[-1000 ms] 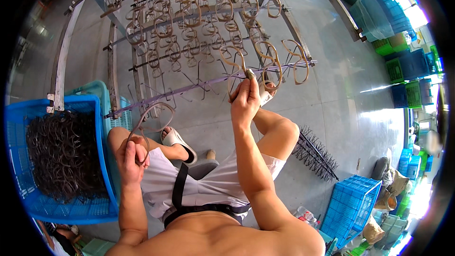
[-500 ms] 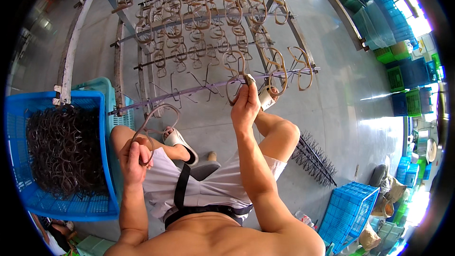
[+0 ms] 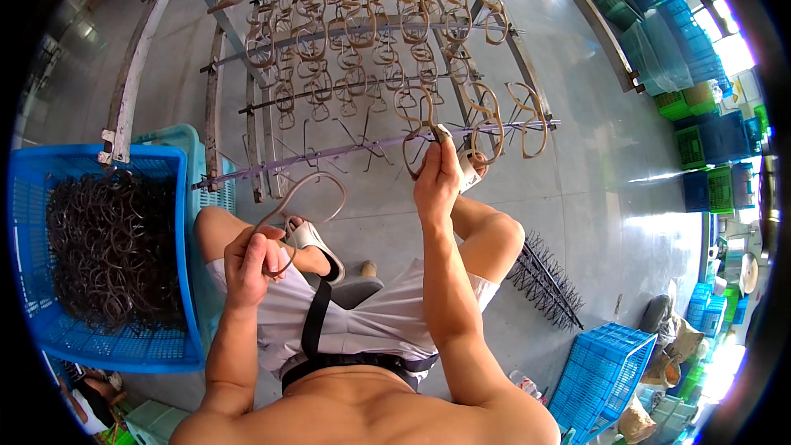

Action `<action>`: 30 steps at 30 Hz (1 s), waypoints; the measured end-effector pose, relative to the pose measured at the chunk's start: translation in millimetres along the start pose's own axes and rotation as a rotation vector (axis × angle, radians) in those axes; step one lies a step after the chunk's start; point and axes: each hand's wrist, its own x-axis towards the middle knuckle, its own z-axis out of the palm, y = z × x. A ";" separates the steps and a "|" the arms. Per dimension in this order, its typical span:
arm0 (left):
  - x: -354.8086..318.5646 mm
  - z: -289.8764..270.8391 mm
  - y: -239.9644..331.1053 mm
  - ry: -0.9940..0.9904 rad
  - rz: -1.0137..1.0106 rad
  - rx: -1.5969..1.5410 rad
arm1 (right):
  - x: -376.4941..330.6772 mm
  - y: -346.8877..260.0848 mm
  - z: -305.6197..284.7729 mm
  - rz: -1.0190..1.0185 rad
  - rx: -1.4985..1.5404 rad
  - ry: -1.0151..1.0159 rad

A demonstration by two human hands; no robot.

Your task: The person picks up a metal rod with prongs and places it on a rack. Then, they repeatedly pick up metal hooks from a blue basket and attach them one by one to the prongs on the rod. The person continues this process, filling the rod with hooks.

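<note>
Okay, loose brown loop (image 3: 287,195) gripped in the left hand (image 3: 252,267), fingers closed; its long axis slants far and right, near side of the purple bar (image 3: 329,153). Right hand (image 3: 437,185) sits farther right, fingers pinched on a hung loop (image 3: 431,105) at that bar.
</note>
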 end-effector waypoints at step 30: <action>23.7 -41.8 27.5 0.227 0.179 0.454 | -43.8 -95.0 -16.4 0.305 0.610 -0.455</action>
